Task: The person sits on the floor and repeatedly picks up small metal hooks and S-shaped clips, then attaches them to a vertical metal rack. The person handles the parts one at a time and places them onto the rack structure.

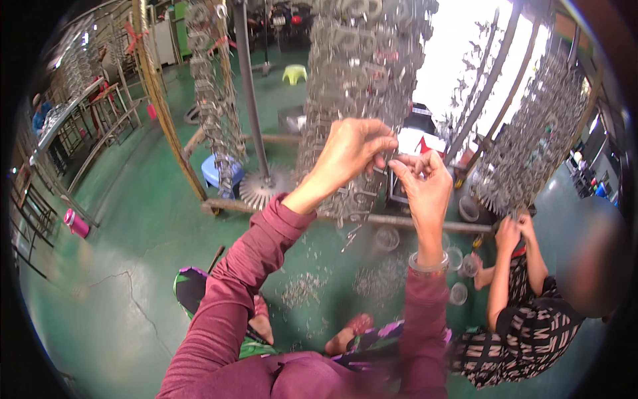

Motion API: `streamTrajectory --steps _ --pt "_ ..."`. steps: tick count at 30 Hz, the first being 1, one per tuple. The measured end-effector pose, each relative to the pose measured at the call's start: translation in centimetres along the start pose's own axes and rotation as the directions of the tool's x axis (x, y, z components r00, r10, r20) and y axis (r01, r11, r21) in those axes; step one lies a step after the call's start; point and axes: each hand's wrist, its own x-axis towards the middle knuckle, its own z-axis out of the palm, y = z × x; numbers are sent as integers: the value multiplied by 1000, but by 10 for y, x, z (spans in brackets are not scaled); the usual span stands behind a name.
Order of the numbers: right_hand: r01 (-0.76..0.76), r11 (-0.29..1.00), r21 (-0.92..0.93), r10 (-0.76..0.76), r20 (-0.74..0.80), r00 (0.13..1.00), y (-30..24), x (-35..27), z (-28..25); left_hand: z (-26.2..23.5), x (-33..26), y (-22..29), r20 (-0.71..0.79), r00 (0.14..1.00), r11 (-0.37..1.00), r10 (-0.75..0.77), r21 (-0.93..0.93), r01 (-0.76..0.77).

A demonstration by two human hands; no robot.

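Note:
My left hand (351, 151) is raised in front of a dense hanging curtain of grey metal parts (359, 73). Its thumb and fingers pinch together, and whatever lies between them is too small to make out. Close beside it, slightly lower and to the right, my right hand (426, 187) also pinches thumb against fingertips. Anything in that grip is likewise too small to name. The fingertips of both hands nearly meet near the curtain's right edge. A bracelet (428, 263) circles my right wrist.
Small metal pieces (302, 289) lie scattered on the green floor, with clear plastic cups (387, 238) nearby. A wheeled rack's lower bar (425, 222) crosses ahead. At right, a co-worker (531, 319) sits by another hanging bundle (525, 133). A blue stool (216, 171) stands behind the rack.

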Motion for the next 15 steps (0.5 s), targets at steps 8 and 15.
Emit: streamTrajectory --steps 8,15 --pt "71 986 -148 -71 9 997 48 -59 -1 15 -46 -51 289 957 989 11 135 -52" --pt "66 981 -185 -80 -74 994 77 -103 -34 25 -129 -163 753 494 898 -434 322 299"
